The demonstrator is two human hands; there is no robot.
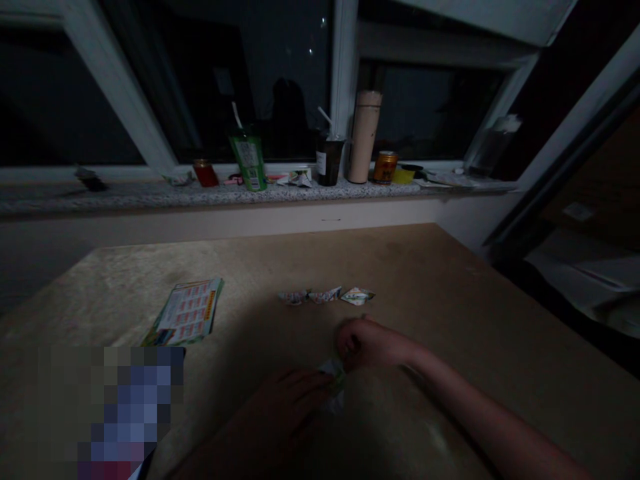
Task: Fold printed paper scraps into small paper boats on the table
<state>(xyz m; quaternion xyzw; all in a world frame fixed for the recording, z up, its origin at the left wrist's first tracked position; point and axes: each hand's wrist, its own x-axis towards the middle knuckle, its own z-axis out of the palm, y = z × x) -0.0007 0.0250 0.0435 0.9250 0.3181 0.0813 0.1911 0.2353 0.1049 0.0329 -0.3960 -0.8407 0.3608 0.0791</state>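
Both my hands meet over a small piece of printed paper [334, 385] low on the tan table [450, 300]. My left hand [290, 400] rests on the paper's left side with fingers pressed down on it. My right hand [363, 343] is curled, pinching the paper's upper edge. Beyond the hands, three small folded paper shapes [326, 295] lie in a row. A stack of printed flyers [186, 313] lies to the left.
A stone windowsill [150, 195] at the back carries a green drink carton [249, 159], a dark cup with a straw [329, 159], a tall beige flask [365, 137], a gold can [385, 167] and a red jar [205, 173]. The room is dim. A blurred patch covers the lower left.
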